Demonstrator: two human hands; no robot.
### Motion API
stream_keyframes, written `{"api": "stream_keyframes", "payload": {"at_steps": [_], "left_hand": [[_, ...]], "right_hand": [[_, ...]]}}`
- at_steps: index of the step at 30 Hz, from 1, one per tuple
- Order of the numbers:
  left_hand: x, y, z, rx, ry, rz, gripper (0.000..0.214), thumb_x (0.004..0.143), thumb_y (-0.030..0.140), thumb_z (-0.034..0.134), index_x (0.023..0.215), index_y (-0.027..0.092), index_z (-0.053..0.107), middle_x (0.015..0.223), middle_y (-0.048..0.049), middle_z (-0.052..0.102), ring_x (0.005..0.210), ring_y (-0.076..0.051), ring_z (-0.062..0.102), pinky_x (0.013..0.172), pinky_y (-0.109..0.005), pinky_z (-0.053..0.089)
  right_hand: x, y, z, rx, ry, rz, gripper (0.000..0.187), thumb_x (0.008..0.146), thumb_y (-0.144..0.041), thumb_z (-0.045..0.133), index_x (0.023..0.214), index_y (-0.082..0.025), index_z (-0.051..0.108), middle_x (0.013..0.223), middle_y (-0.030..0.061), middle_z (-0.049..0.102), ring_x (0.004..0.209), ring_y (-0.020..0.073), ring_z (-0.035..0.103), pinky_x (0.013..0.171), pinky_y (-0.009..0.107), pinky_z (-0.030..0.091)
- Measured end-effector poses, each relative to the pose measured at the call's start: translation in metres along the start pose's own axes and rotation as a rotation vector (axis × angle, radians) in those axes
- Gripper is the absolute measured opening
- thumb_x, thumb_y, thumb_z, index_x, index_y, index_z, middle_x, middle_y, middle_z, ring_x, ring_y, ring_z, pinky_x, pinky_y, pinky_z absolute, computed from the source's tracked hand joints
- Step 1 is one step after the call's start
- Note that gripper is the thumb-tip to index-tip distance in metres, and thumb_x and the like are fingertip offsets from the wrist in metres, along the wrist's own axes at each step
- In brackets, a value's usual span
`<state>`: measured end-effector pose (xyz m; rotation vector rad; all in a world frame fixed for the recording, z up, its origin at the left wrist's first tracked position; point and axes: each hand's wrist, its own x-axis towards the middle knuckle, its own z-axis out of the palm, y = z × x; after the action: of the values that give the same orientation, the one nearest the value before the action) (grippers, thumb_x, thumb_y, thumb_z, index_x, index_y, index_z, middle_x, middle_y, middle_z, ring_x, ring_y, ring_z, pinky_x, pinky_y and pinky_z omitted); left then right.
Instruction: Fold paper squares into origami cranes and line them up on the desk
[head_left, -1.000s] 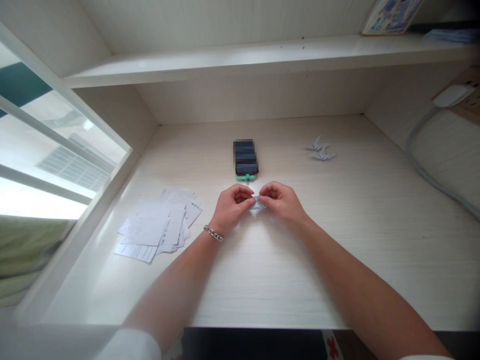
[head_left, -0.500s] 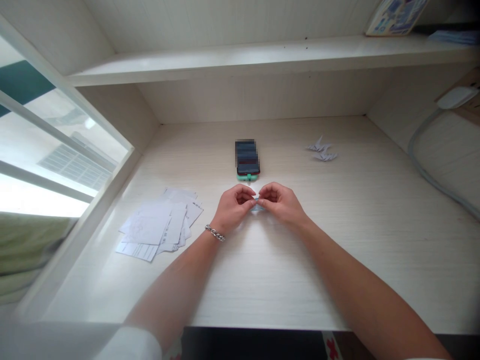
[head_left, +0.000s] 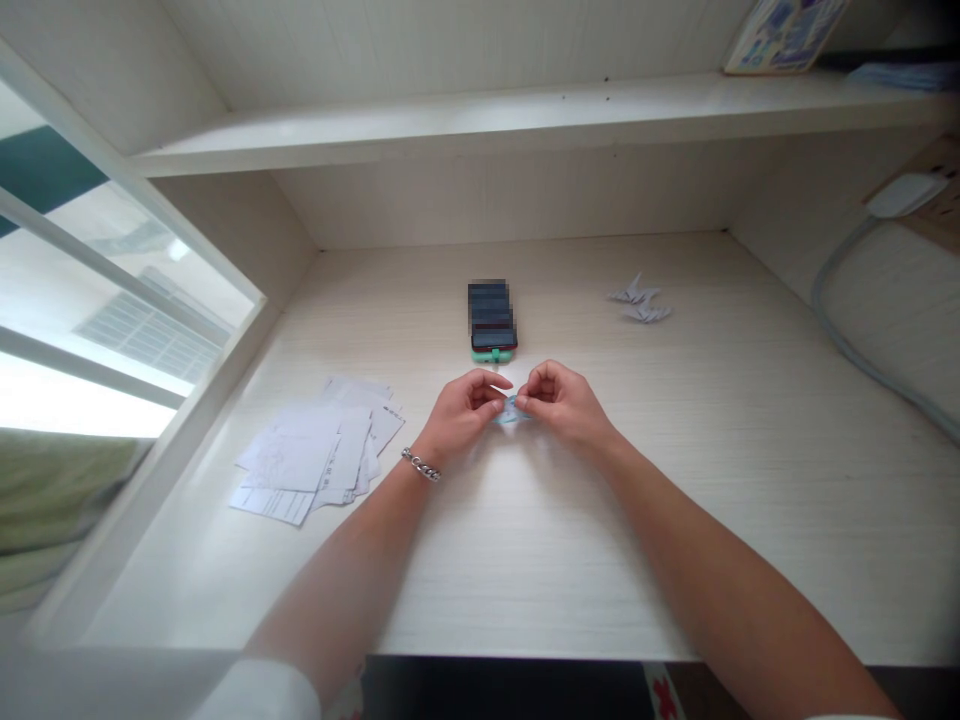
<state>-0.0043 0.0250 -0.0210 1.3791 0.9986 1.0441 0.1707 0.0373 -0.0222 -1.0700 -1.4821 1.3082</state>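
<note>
Both hands meet over the middle of the pale wooden desk (head_left: pixel 525 560), and between them sits a small folded piece of light-blue paper (head_left: pixel 510 412). The left hand (head_left: pixel 463 412) pinches its left end between thumb and curled fingers; a silver chain bracelet (head_left: pixel 420 465) circles that wrist. The right hand (head_left: pixel 564 404) pinches the other end the same way, fingers bent in, so the paper is grasped from both sides and lies directly between the two sets of fingertips — low, just above the desk surface or touching it; which one cannot be told. Only a sliver of the paper shows past the fingers.

Just beyond the hands, straight ahead of the paper, lies a smartphone in a teal case (head_left: pixel 493 320), screen up, near but not touching either hand. To the left of the left hand, a little apart from it, a loose pile of printed white slips (head_left: pixel 315 455) is spread on the desk. Farther ahead and to the right of the right hand, well apart, rest two small folded paper cranes (head_left: pixel 637 300) — side by side, close together.
</note>
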Motion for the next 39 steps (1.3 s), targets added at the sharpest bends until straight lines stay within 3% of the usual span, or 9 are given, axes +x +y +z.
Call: {"api": "stream_keyframes", "payload": {"at_steps": [7, 13, 17, 23, 39], "left_hand": [[-0.001, -0.005, 0.003, 0.086, 0.028, 0.012, 0.022, 0.075, 0.02, 0.063, 0.096, 0.014, 0.061, 0.086, -0.0075, 0.066, 0.08, -0.015, 0.063, 0.074, -0.028, 0.05], [-0.003, -0.004, 0.009, 0.175, 0.048, 0.061, 0.018, 0.076, 0.02, 0.063, 0.093, 0.014, 0.058, 0.089, -0.0082, 0.065, 0.082, -0.015, 0.062, 0.075, -0.029, 0.05], [-0.004, -0.001, 0.009, 0.146, 0.076, 0.067, 0.017, 0.075, 0.019, 0.063, 0.089, 0.015, 0.056, 0.086, -0.0061, 0.063, 0.079, -0.013, 0.061, 0.072, -0.026, 0.05], [-0.002, 0.002, 0.006, 0.047, 0.116, 0.005, 0.022, 0.069, 0.017, 0.069, 0.085, 0.015, 0.054, 0.078, -0.0027, 0.06, 0.071, -0.011, 0.059, 0.066, -0.024, 0.049], [0.0, -0.003, 0.004, 0.071, 0.142, 0.003, 0.021, 0.07, 0.022, 0.069, 0.086, 0.015, 0.057, 0.082, -0.0044, 0.062, 0.073, -0.012, 0.061, 0.067, -0.025, 0.05]], "right_hand": [[-0.002, 0.0, 0.0, -0.009, 0.002, -0.008, 0.022, 0.069, -0.026, 0.069, 0.074, -0.019, 0.049, 0.07, -0.0008, 0.057, 0.066, 0.0145, 0.056, 0.061, 0.028, 0.045], [-0.003, -0.001, 0.003, -0.152, -0.002, -0.034, 0.018, 0.07, -0.024, 0.066, 0.074, -0.02, 0.05, 0.072, 0.0002, 0.059, 0.068, 0.0151, 0.057, 0.065, 0.029, 0.046], [-0.004, -0.003, 0.006, -0.154, 0.031, -0.04, 0.017, 0.07, -0.024, 0.066, 0.073, -0.02, 0.049, 0.072, 0.0004, 0.06, 0.066, 0.0147, 0.057, 0.063, 0.028, 0.046], [-0.002, -0.004, 0.003, -0.025, -0.027, 0.026, 0.019, 0.07, -0.025, 0.066, 0.077, -0.02, 0.049, 0.073, 0.0009, 0.06, 0.069, 0.0154, 0.059, 0.063, 0.028, 0.046], [-0.001, 0.0, -0.001, -0.09, 0.007, -0.007, 0.014, 0.071, -0.024, 0.064, 0.077, -0.019, 0.053, 0.077, 0.0019, 0.061, 0.072, 0.0159, 0.059, 0.068, 0.03, 0.047]]}}
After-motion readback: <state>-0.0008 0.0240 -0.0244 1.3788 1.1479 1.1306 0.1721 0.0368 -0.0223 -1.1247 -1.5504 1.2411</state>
